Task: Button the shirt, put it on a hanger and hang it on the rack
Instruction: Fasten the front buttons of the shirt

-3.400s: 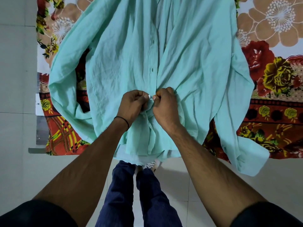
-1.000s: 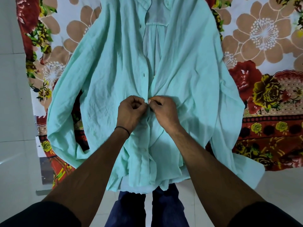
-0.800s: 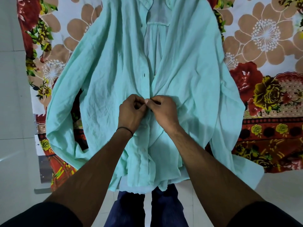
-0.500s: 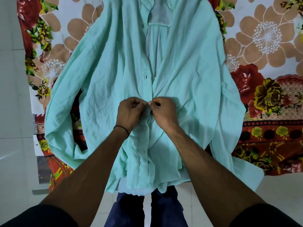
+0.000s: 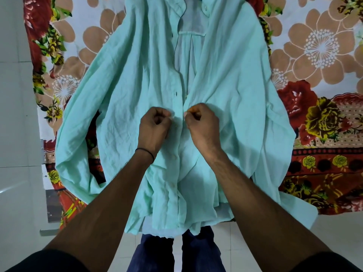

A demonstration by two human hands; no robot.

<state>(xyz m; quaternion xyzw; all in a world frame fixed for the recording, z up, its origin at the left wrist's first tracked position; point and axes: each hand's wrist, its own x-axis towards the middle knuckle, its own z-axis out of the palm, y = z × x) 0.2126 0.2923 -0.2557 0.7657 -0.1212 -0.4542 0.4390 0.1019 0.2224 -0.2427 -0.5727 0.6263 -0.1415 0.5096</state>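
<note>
Two hands pinch the front of a mint-green shirt (image 5: 231, 79) on a flowered bedsheet (image 5: 314, 46).
The curled fingers of the left hand (image 5: 155, 126) and of the right hand (image 5: 203, 124) each pinch one edge of the opening, a little apart. A button there is too small to make out. The shirt is thin and wrinkled and lies front up. It is closed below the hands and open above, and the hem hangs over the near edge. The collar is cut off at the top.
</note>
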